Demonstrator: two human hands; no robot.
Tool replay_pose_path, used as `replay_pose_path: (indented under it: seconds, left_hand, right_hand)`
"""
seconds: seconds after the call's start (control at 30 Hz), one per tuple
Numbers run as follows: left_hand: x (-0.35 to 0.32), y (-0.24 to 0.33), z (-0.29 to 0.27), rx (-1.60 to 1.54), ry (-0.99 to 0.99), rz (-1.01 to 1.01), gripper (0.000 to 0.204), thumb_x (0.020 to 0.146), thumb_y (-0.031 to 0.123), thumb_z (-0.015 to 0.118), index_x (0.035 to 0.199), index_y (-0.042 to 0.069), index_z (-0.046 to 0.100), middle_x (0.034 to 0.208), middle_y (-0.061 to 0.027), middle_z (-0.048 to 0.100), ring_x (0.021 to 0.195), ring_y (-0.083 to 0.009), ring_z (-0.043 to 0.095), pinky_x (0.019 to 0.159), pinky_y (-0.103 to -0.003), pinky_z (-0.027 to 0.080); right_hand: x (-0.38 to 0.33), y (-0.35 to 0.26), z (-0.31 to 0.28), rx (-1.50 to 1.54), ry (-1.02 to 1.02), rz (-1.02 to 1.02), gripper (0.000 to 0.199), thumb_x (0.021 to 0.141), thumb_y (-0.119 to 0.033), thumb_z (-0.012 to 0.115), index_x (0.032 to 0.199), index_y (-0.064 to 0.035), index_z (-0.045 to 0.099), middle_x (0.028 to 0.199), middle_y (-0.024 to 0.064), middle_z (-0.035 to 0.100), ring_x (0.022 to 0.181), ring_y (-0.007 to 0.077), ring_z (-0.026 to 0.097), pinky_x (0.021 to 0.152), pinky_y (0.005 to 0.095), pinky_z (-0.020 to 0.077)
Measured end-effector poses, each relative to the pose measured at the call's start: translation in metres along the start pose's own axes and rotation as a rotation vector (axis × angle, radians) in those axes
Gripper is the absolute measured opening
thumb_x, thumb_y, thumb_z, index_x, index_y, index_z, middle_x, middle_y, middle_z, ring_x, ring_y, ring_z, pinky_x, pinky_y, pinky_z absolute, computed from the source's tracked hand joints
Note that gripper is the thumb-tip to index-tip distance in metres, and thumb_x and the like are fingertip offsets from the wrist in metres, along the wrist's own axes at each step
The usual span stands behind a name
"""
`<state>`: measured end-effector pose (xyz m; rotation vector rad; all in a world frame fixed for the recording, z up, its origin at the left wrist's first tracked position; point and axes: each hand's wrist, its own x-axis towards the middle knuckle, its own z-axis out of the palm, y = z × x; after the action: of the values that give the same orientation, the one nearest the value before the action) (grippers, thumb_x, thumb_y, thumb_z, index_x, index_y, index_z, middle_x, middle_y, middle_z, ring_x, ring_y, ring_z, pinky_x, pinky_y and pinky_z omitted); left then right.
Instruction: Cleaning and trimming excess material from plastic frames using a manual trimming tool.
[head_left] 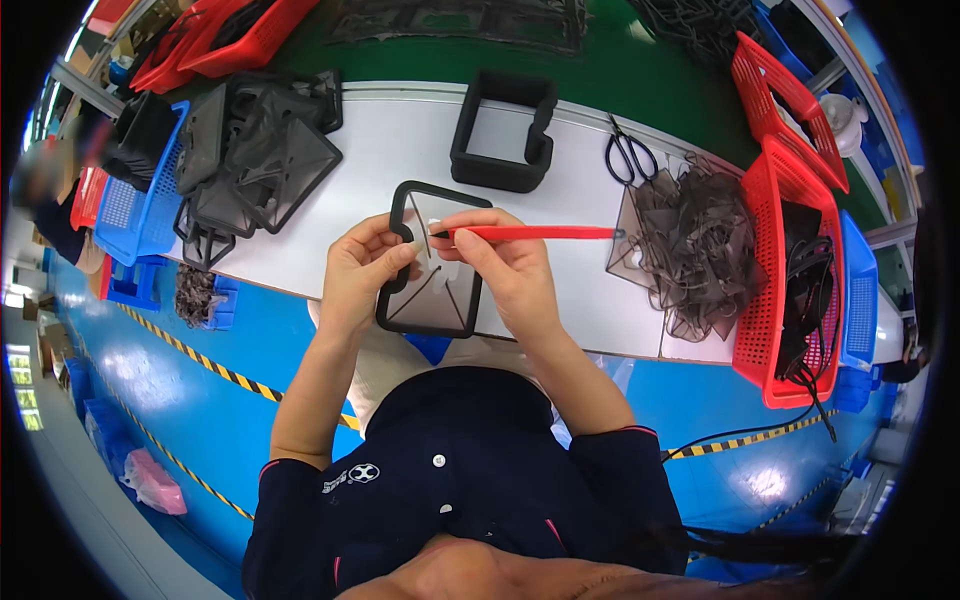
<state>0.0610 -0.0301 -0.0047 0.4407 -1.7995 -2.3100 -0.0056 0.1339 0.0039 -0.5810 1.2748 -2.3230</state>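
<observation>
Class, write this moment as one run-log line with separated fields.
left hand: grips black frame part | right hand: holds red tool, tip at part | beside: trimmings pile, scissors

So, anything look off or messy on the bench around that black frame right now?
Mostly tidy. The left hand holds the black frame and the right hand works a red tool on it. The one loose spot: a tangled heap of dark trimmings beside the red basket, near the scissors.
</observation>
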Motion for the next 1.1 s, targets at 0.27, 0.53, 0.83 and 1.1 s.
replay_pose_path:
  seconds: [0.27, 0.53, 0.83, 1.1]
  left_hand:
    - [-0.011, -0.023, 0.012, 0.062, -0.017, -0.030, 0.029, 0.081, 0.002, 0.064, 0.109, -0.005, 0.058, 0.087, -0.0098, 0.066, 0.072, -0.0131, 0.062, 0.067, -0.025, 0.053]
    - [-0.013, -0.025, 0.016, 0.053, -0.008, -0.014, 0.027, 0.082, 0.001, 0.063, 0.108, -0.005, 0.057, 0.086, -0.0092, 0.065, 0.073, -0.0134, 0.063, 0.068, -0.025, 0.053]
    - [-0.013, -0.026, 0.021, 0.047, 0.011, 0.057, 0.028, 0.081, 0.001, 0.065, 0.107, -0.005, 0.057, 0.085, -0.0082, 0.065, 0.072, -0.0128, 0.062, 0.067, -0.024, 0.052]
    - [-0.016, -0.034, 0.022, 0.108, 0.052, 0.104, 0.031, 0.080, 0.001, 0.066, 0.109, -0.004, 0.056, 0.083, -0.0062, 0.063, 0.072, -0.0127, 0.062, 0.068, -0.023, 0.051]
  right_hand:
    - [-0.001, 0.038, -0.015, -0.105, 0.037, 0.069, 0.018, 0.091, -0.014, 0.055, 0.098, 0.0006, 0.063, 0.092, 0.0060, 0.063, 0.085, 0.0122, 0.059, 0.078, 0.0263, 0.0476]
    - [-0.006, 0.043, -0.014, -0.081, 0.073, 0.041, 0.012, 0.089, -0.008, 0.056, 0.095, 0.0004, 0.063, 0.080, -0.0005, 0.058, 0.072, 0.0048, 0.052, 0.064, 0.0200, 0.0422]
    - [-0.005, 0.046, -0.014, -0.083, 0.081, 0.082, 0.018, 0.092, -0.014, 0.054, 0.097, 0.0022, 0.062, 0.091, 0.0066, 0.063, 0.086, 0.0121, 0.059, 0.080, 0.0263, 0.0468]
    - [-0.008, 0.044, -0.007, -0.378, 0.125, -0.080, 0.013, 0.089, -0.010, 0.055, 0.095, -0.0005, 0.062, 0.089, 0.0070, 0.060, 0.078, 0.0149, 0.057, 0.071, 0.0270, 0.0448]
